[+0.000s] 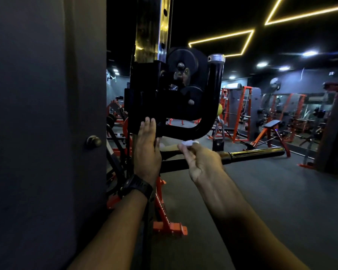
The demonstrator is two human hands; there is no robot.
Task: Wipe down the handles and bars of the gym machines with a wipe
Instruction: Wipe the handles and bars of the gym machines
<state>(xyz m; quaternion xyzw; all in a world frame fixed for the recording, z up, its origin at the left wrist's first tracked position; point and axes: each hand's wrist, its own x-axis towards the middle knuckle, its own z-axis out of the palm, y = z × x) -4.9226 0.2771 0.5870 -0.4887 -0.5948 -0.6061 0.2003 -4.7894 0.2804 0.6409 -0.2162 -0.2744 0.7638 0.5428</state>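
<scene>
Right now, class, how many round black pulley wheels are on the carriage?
2. The upper pulley wheel sits near the top of the carriage, beside the upright post; the lower pulley wheel is beneath it, inside the curved handle. Others may be hidden behind.

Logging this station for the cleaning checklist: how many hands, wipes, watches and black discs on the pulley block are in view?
Hands: 2 (left hand, right hand)
Wipes: 1 (wipe)
Watches: 1 (watch)
Black discs: 2 (upper disc, lower disc)
Total: 6
</scene>
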